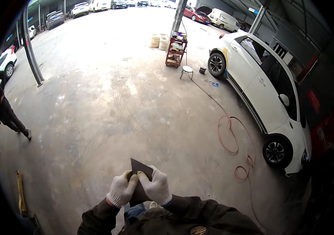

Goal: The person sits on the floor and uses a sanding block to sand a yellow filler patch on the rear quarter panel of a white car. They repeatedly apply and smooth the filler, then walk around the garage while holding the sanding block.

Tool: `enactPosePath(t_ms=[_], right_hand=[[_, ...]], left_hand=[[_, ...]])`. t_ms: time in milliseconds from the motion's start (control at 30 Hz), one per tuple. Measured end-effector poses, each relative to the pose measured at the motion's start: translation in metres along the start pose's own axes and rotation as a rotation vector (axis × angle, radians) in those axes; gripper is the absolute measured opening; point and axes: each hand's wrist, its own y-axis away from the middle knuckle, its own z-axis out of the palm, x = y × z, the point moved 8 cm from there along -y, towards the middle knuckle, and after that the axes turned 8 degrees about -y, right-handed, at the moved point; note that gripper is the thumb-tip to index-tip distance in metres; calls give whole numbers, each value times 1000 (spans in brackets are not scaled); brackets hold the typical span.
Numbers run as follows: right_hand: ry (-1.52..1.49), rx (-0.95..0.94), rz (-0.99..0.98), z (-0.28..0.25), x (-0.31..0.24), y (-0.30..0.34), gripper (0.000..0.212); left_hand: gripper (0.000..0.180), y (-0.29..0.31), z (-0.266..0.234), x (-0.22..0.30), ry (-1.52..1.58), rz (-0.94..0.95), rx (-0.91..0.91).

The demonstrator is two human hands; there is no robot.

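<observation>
Both my hands wear white knitted gloves and meet low in the middle of the view. Between them is a dark brown-grey sheet of sandpaper (138, 194), with one pointed corner sticking up above the fingers and the rest hanging below. My left hand (120, 189) is closed on its left side, thumb pressed on the face. My right hand (156, 185) grips the right side, its thumb beside the left one. The fingers behind the sheet are hidden.
A white car (249, 78) stands at the right, near a red air hose (235, 150) on the concrete floor. Farther off are a white-topped stool (187, 69), a red tool cart (176, 51) and pale buckets (159, 41). A person (8, 107) in dark clothes is at far left.
</observation>
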Motion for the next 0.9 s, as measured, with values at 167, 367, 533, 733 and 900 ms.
enactPosePath(t_ms=[167,367,533,733,900], right_hand=[[196,-77,15,28,12,-121,17],[-123,17,105,49,27,-256,16],[76,183,75,63,28,-316,17],[36,209,110,74,46,-405,17],[-480,110,287,77,89,-497,16]], left_hand=[[35,-105,13,-67,357,-162,-149],[38,-245,-59,-82,472,-77,489],[32,-340,-59,-82,239,-51,135],[46,-425,-39,-130,425,-80,-219],[58,-493,-3,-183,1168,-499,-390]])
